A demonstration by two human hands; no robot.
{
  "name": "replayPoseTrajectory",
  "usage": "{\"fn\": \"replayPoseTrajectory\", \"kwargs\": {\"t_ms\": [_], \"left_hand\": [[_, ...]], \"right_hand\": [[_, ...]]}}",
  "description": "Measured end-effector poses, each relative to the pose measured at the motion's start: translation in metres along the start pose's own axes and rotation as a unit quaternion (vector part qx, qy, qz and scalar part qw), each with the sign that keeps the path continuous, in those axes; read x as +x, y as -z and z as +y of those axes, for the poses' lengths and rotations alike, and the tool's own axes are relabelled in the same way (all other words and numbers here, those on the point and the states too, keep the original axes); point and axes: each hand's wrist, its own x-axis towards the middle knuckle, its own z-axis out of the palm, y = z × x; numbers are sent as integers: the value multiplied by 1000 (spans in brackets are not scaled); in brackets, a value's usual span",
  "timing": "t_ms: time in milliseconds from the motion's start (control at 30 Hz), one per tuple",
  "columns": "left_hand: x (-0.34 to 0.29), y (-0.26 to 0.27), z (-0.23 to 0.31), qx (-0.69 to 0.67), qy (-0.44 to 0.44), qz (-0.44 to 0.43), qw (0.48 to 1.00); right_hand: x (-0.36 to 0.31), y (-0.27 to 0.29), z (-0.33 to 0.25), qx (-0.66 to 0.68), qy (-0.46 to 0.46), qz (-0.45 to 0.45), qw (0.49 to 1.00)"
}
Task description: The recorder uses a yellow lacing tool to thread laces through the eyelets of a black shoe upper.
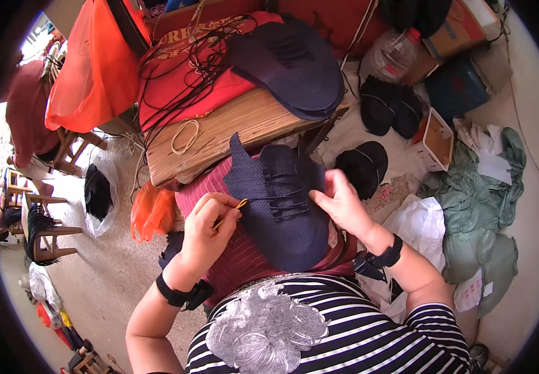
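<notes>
Left hand (209,219) and right hand (344,198) are seen in the head view above the lap, where a dark blue shoe upper (285,240) is laid over a maroon striped cloth (204,190). By the left hand, a thin yellow tool (242,203) is pinched between thumb and fingers beside the upper's left edge; its full shape is hidden by the fingers. By the right hand, the upper's right edge is gripped with the thumb on top. Several rows of dark lace (285,193) are strung across the middle of the upper. Beyond the knees, a wooden bench (238,119) is set, on which a stack of similar uppers (294,68), a tangle of black laces (189,84), a red bag (157,106) and a pale loop of cord (185,137) are placed. To the right, a black shoe (361,168) is seen on the floor near a white basket (433,144).
</notes>
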Motion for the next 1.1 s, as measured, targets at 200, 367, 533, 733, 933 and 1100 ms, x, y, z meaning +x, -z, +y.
{"fn": "replayPoseTrajectory", "kwargs": {"t_ms": [200,367,533,733,933,1100], "left_hand": [[-3,0,7,-87,-3,21,996],[1,6,23,-312,171,17,934],[9,6,21,-498,209,47,840],[7,5,22,-264,245,18,933],[13,1,29,59,80,-31,995],[14,6,39,114,86,-78,987]], "right_hand": [[-11,3,-68,-303,367,-38,879],[-22,-14,-54,-287,345,-84,890],[-23,-16,-56,-304,350,-85,882],[-24,-17,-56,-309,351,-82,880],[-22,-15,-61,-304,355,-85,880],[-21,-14,-60,-296,364,-88,879]]}}
